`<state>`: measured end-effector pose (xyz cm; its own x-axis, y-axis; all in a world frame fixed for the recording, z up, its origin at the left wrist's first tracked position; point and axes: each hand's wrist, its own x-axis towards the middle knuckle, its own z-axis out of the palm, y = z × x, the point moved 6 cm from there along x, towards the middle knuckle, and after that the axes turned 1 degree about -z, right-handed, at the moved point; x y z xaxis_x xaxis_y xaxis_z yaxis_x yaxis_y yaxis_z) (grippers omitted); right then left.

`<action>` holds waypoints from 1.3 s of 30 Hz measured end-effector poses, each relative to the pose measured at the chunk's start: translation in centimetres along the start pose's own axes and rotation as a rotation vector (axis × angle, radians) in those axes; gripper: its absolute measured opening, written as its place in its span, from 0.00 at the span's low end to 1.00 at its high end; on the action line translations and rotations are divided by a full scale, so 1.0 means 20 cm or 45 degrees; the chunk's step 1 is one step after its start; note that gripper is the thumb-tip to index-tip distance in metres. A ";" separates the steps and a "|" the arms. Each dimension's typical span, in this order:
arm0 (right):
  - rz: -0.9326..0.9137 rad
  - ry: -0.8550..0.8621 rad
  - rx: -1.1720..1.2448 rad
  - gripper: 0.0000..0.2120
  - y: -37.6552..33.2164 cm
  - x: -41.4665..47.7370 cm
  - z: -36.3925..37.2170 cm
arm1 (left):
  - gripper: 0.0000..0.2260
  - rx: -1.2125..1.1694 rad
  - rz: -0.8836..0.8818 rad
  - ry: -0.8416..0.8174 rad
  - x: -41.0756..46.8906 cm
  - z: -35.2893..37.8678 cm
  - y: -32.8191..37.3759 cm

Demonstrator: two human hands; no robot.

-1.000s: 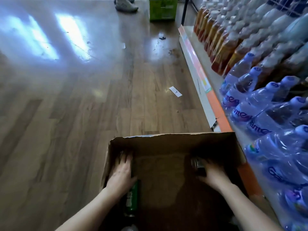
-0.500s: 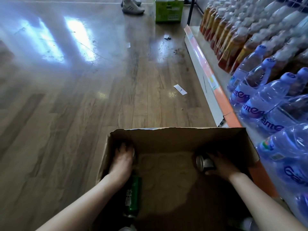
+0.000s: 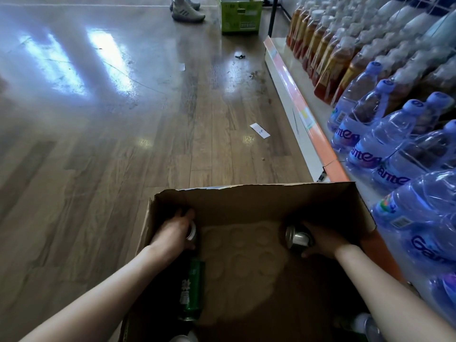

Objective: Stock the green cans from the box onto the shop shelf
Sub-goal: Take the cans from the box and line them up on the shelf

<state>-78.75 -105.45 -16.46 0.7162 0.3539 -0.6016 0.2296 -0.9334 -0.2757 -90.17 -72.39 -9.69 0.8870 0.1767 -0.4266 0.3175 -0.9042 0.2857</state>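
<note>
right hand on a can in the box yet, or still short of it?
Touching. In the head view the right hand wraps a can by the box's right wall, fingers curled around its body.

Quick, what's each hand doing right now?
Left hand: closed on a can in the box.
Right hand: closed on a can.

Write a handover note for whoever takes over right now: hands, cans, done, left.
Left hand: closed on a can at the far-left corner of the cardboard box.
Right hand: closed on a silver-topped can at the box's right side, tilted.
One green can stands by the left wall; more tops show at the near edge.
Done: both cans gripped, none lifted out yet.
Left: carry them to the shelf on the right, then clear the rest.
</note>
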 end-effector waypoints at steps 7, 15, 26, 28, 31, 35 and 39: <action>-0.001 0.047 -0.022 0.45 -0.02 -0.05 0.00 | 0.30 -0.148 0.114 0.079 -0.03 -0.04 0.05; -0.007 0.195 -0.161 0.42 -0.20 -0.26 -0.32 | 0.22 0.033 0.204 0.066 -0.09 -0.24 0.23; -0.070 0.247 -0.194 0.37 -0.54 -1.06 -1.13 | 0.23 0.050 0.290 -0.004 -0.54 -1.07 0.73; -0.070 0.261 -0.182 0.38 -0.60 -1.22 -1.31 | 0.24 0.055 0.319 0.001 -0.64 -1.27 0.83; -0.055 0.302 -0.208 0.37 -0.67 -1.48 -1.55 | 0.21 0.077 0.339 0.014 -0.81 -1.54 0.96; -0.035 0.318 -0.196 0.37 -0.75 -1.78 -1.84 | 0.20 0.102 0.388 0.034 -1.02 -1.93 1.15; -0.014 0.357 -0.183 0.35 -0.85 -2.08 -2.12 | 0.21 0.148 0.415 0.024 -1.21 -2.28 1.32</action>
<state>-84.48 -106.83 45.04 0.8624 0.3524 -0.3636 0.3149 -0.9356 -0.1598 -87.96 -82.80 47.22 0.9420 -0.1224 -0.3125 -0.0230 -0.9524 0.3039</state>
